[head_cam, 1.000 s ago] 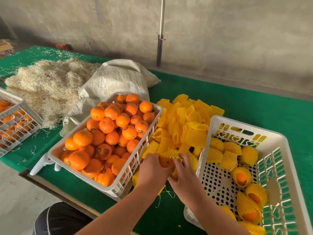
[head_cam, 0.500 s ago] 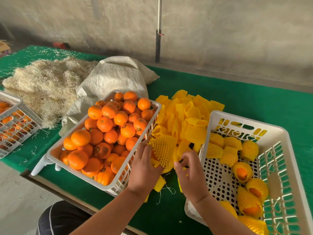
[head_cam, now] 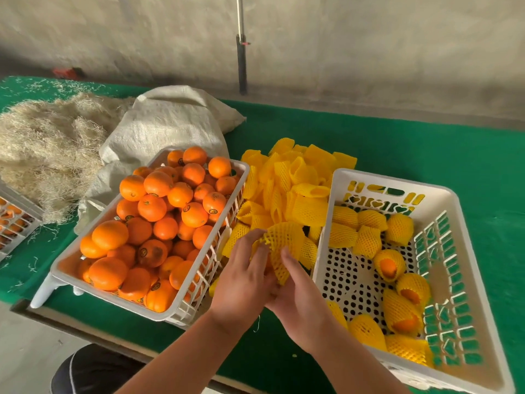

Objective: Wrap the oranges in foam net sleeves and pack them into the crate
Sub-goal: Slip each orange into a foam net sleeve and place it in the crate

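Between the two crates, my left hand and my right hand together grip a yellow foam net sleeve stretched over an orange that is almost wholly hidden. The left white crate is heaped with bare oranges. The right white crate holds several sleeved oranges along its far and right sides. A pile of loose yellow sleeves lies on the green table between the crates, just beyond my hands.
A white woven sack and a heap of straw lie behind the left crate. Another crate with oranges sits at the left edge. The table's front edge runs below my forearms. A pole stands by the wall.
The sleeve held open in my left hand half a second ago is now pulled over the orange, and both hands have come together around it, closer to the right crate.
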The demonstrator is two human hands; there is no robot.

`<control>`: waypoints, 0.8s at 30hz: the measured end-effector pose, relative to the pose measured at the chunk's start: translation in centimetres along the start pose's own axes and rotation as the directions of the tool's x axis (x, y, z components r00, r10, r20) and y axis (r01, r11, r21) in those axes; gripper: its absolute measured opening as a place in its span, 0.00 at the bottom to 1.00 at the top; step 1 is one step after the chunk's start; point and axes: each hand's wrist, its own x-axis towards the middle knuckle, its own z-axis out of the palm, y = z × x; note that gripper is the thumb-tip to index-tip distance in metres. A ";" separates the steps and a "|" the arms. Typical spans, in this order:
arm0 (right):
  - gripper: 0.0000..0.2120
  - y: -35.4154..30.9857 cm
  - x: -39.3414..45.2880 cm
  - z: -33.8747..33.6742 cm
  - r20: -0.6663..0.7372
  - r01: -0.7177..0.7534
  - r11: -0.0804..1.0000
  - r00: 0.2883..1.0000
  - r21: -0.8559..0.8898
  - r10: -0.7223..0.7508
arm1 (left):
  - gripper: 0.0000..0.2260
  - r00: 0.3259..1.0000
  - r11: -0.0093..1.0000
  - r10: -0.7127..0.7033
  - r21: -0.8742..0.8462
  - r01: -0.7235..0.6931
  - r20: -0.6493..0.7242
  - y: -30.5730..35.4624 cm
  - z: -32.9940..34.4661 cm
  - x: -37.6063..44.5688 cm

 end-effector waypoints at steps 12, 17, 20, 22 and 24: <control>0.28 -6.1 -1.5 -7.1 -0.519 0.092 0.995 0.849 -0.047 -0.103 | 0.20 0.964 0.988 -0.153 0.068 0.142 0.217 -2.9 -0.3 -3.9; 0.23 -9.8 -2.2 -14.5 -0.690 0.051 0.996 0.719 -0.074 -0.088 | 0.29 0.808 0.872 -0.475 0.306 0.381 0.348 -10.0 -3.0 -5.5; 0.24 -12.1 -2.2 -18.2 -0.778 0.042 0.994 0.619 -0.103 -0.107 | 0.36 0.720 0.830 -0.556 0.329 0.451 0.415 -11.4 -3.3 -6.5; 0.24 -13.5 -1.9 -20.2 -0.828 0.039 0.995 0.552 -0.090 -0.097 | 0.38 0.722 0.832 -0.550 0.347 0.433 0.420 -11.1 -2.8 -6.5; 0.22 -14.8 -1.5 -21.6 -0.871 0.011 0.996 0.486 -0.085 -0.080 | 0.40 0.728 0.825 -0.556 0.372 0.425 0.401 -10.8 -2.1 -6.2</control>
